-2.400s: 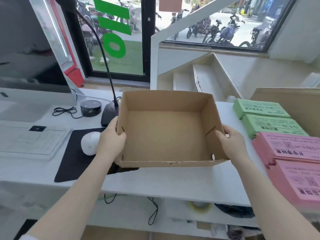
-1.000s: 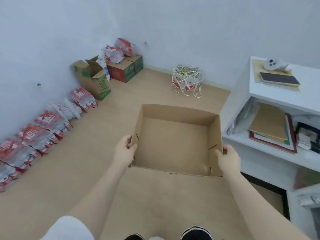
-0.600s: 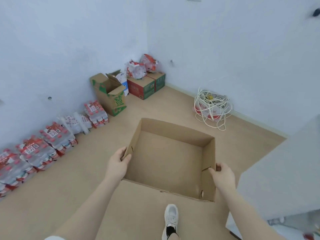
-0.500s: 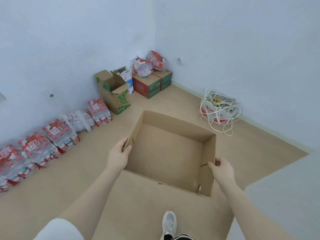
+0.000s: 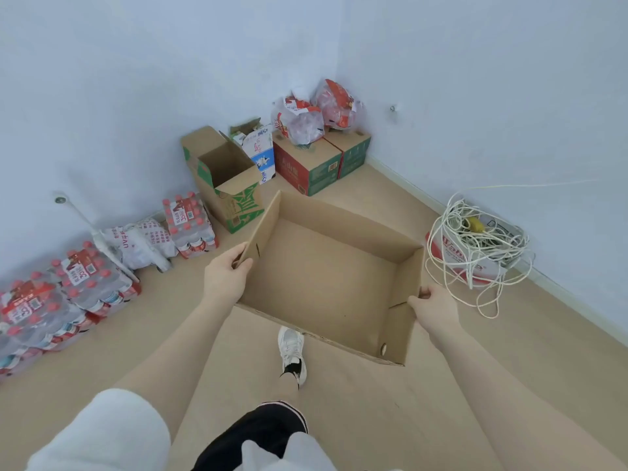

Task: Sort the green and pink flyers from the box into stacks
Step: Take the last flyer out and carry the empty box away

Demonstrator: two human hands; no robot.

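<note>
I carry an empty brown cardboard box (image 5: pixel 326 280) in the air above a tan floor, its open top facing me. My left hand (image 5: pixel 224 277) grips the box's left wall, thumb over the rim. My right hand (image 5: pixel 433 309) grips the right wall near its front corner. Nothing lies inside the box. No green or pink flyers are in view.
Shrink-wrapped bottle packs (image 5: pixel 68 287) line the left wall. An open green-printed carton (image 5: pixel 226 180) and red-green boxes (image 5: pixel 314 164) with bags on top fill the corner. A tangle of white cable (image 5: pixel 475 246) sits on a box at right. My shoe (image 5: pixel 292 355) steps below the box.
I have lifted the box off the desk, turned away from the flyer stacks and walked toward the room's corner. Both hands keep their grip on the box walls.
</note>
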